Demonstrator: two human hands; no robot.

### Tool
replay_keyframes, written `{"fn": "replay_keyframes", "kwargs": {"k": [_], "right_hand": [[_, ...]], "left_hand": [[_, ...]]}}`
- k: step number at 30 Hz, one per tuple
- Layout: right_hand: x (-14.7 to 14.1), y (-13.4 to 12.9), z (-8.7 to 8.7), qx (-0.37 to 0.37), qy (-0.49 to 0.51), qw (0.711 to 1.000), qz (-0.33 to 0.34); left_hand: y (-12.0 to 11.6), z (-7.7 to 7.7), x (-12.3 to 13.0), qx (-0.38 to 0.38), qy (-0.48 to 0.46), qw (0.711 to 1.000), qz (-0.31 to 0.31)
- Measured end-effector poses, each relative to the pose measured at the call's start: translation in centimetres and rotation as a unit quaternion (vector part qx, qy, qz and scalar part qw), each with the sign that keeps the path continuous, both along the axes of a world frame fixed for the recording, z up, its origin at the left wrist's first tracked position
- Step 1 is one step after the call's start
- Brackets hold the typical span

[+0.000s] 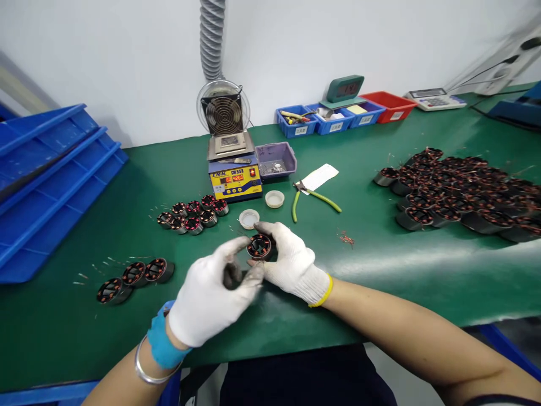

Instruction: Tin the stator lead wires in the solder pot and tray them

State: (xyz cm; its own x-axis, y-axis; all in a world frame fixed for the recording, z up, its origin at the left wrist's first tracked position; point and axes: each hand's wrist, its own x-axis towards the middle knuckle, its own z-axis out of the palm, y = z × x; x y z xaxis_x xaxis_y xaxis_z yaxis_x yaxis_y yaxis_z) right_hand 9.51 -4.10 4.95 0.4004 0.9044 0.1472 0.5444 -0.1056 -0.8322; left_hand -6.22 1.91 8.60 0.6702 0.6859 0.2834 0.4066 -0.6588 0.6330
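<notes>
Starting from the left, we are seeing blue crates (54, 180) leaning at the edge of the green counter (367, 299). Next, three wound rings (135, 274) are standing in a touching row, and beyond them eight smaller rings (193, 225) are sitting close together, some showing red inside.

Our left grip (211, 296), white-gloved with darkened fingertips, is curving forward, its index finger and thumb parted around a gap. The fingertips are reaching the near left side of the held ring (257, 255); we cannot tell whether they are pressing on it. Behind, a yellow and blue heating unit (235, 181) is showing red digits, with a round fan (222, 113) standing at its back.

In the middle, near two shallow round dishes, the held ring is facing up towards us, copper windings showing inside. Our right grip (291, 259) is closing around its right side, index finger behind and thumb in front. A purple tray (276, 160) is standing beside the heating unit.

Further right, green-handled pliers (315, 197) are lying spread over the edge of a white paper (323, 176), and copper scraps (346, 239) are lying nearer us. At the far right, a large cluster of wound rings (459, 197) is crowding the counter.
</notes>
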Motion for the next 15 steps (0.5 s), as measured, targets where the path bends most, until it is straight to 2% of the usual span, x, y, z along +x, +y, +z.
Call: {"fn": "replay_keyframes", "kwargs": {"k": [5, 8, 10, 12, 15], "right_hand": [[-0.1, -0.3, -0.8, -0.012, -0.105, 0.993, 0.059], [-0.3, 0.0, -1.2, -0.052, -0.172, 0.978, 0.102], [-0.2, 0.1, -1.2, -0.036, -0.203, 0.967, 0.149], [0.4, 0.1, -1.1, 0.006, -0.22, 0.957, 0.189], [1.8, 0.1, -0.5, 0.069, -0.226, 0.95, 0.202]], "left_hand": [[-0.1, 0.2, 0.8, 0.05, 0.191, 0.978, -0.069], [0.6, 0.3, 1.2, 0.069, 0.31, 0.944, -0.085], [1.4, 0.5, 1.0, 0.086, 0.362, 0.923, -0.094], [2.4, 1.0, 0.1, 0.101, 0.387, 0.914, -0.076], [4.2, 2.1, -2.3, 0.087, 0.419, 0.904, 0.004]]}}
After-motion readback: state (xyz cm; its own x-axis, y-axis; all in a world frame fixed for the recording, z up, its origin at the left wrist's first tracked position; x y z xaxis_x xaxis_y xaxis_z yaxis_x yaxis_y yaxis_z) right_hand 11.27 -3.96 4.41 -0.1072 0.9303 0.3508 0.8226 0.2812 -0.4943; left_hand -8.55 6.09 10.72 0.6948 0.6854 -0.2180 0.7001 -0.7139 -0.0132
